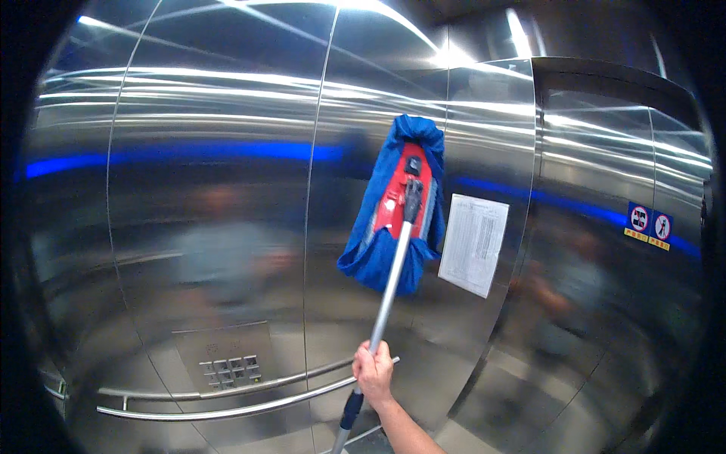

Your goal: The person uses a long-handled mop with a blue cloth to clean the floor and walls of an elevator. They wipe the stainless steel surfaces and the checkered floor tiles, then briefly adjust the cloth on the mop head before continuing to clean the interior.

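My right hand [374, 371] is closed around the silver metal pole [391, 289] of a flat mop, just above the pole's dark blue collar. At the pole's upper end, a red mop plate [390, 210] with a black joint is wrapped in blue cloth [368, 227]. The mop head is raised against, or very near, the shiny stainless steel wall panel [363, 164] of an elevator car; whether it touches cannot be told. A white printed sheet [474, 244] is on the wall just right of the cloth. My left hand is out of view.
A metal handrail [238, 411] runs along the wall at the lower left, beneath a reflected or mounted button panel [229, 371]. Steel doors [595, 181] with two prohibition stickers [649, 225] stand at the right. Blurred reflections of a person show on the steel.
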A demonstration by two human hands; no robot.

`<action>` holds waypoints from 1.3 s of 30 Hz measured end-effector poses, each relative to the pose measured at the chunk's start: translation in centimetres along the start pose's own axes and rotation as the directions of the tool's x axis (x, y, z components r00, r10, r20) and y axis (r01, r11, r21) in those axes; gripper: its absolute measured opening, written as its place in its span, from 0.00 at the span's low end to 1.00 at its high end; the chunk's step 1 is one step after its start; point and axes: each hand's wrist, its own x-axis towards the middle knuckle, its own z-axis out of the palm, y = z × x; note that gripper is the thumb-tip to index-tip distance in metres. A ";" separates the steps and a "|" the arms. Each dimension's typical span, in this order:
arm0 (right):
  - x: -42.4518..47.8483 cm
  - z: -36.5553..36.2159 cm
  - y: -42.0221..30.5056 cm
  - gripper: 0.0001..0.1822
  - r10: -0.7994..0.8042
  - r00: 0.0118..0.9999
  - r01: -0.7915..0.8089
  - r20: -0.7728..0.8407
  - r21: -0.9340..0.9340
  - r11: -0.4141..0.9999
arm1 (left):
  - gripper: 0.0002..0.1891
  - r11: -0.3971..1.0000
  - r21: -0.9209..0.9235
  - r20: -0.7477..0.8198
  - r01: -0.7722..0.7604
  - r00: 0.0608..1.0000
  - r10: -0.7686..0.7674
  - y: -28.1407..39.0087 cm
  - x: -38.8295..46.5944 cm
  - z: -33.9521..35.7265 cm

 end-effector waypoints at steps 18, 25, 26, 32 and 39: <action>0.3 -6.5 11.8 0.16 -0.032 0.999 0.034 0.015 -0.598 0.801 | 0.25 0.921 -0.181 -0.221 -0.344 0.927 0.303 22.9 11.7 2.6; 14.6 -7.6 2.1 0.11 0.000 0.999 0.017 0.040 -0.429 0.903 | 0.20 0.799 -0.280 -0.051 -0.532 0.840 0.541 30.6 12.2 1.6; 16.3 -7.0 0.3 0.08 -0.029 0.999 0.032 0.014 -0.424 0.905 | 0.23 0.766 -0.163 -0.196 -0.622 0.782 0.592 31.8 12.7 2.0; 25.9 -3.9 -7.2 0.07 -0.187 0.982 0.175 0.012 -0.410 0.895 | 0.21 0.804 -0.068 -0.299 -0.590 0.781 0.548 41.9 15.1 -0.8; 27.2 2.7 -11.9 0.09 -0.256 0.967 0.228 0.008 -0.483 0.846 | 0.22 0.713 -0.290 -0.312 -0.638 0.767 0.560 45.3 11.2 -6.9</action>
